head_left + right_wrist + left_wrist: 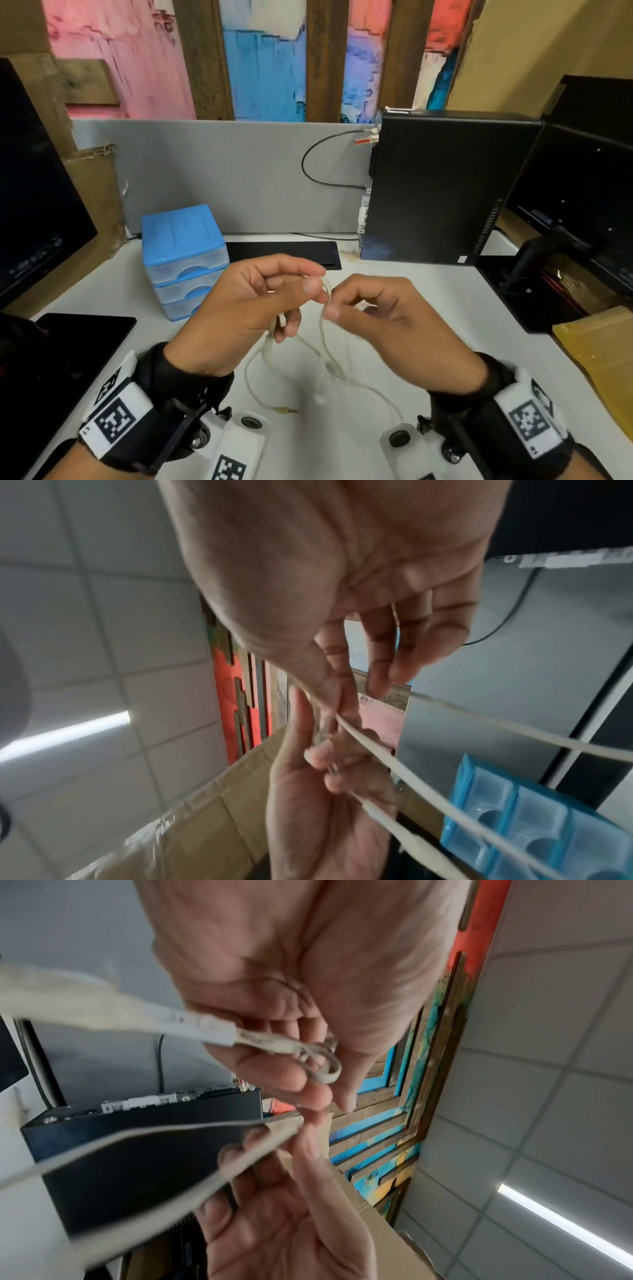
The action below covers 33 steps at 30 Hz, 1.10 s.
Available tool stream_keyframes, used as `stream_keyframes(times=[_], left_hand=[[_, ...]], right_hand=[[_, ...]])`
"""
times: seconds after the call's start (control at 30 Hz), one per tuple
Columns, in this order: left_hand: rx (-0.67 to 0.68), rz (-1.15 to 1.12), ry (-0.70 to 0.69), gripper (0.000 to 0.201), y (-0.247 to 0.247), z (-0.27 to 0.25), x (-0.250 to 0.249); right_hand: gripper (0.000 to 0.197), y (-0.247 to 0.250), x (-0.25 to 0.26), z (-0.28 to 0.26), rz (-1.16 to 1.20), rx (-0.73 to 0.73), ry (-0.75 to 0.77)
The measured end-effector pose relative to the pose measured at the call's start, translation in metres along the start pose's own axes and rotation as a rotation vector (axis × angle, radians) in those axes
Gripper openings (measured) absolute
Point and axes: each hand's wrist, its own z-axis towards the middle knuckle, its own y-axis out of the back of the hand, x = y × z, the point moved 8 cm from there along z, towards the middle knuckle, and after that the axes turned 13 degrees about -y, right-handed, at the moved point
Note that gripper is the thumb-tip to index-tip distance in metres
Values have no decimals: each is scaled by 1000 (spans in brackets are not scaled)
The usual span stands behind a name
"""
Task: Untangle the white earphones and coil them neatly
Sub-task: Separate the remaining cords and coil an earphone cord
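Note:
The white earphones' cable (327, 346) is held up between both hands over the white desk (445, 308). Its loops hang down to the desk, where the jack plug (287, 409) lies near the front. My left hand (317, 279) pinches the cable between thumb and fingers. In the left wrist view a small knot (320, 1060) sits at my left hand's fingers (274, 1074), with the inline remote (192, 1022) beside it. My right hand (333, 303) pinches the cable close by. Two strands (394, 758) run down from that right hand pinch (337, 707).
A blue drawer box (185, 253) stands behind the left hand, and a black computer tower (445, 192) behind the right. Dark monitors stand at far left (34, 192) and far right (582, 192). A black tablet (85, 339) and a brown envelope (603, 349) lie on the desk.

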Motion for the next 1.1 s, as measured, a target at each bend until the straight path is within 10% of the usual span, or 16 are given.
stream_keyframes(times=[0.23,0.73,0.97,1.1], left_hand=[[77,34,26,37,5,-1,-2],[193,394,49,37,35,6,5],[346,289,-136,36,12,-1,-23],[267,299,-211,43,17,0,-36]], right_hand=[[19,7,-10,1,114,97,-140],[23,85,-9,6,81,-413,-122],[19,64,-5,13,-54,-355,11],[19,30,-3,13,330,-5,-29]])
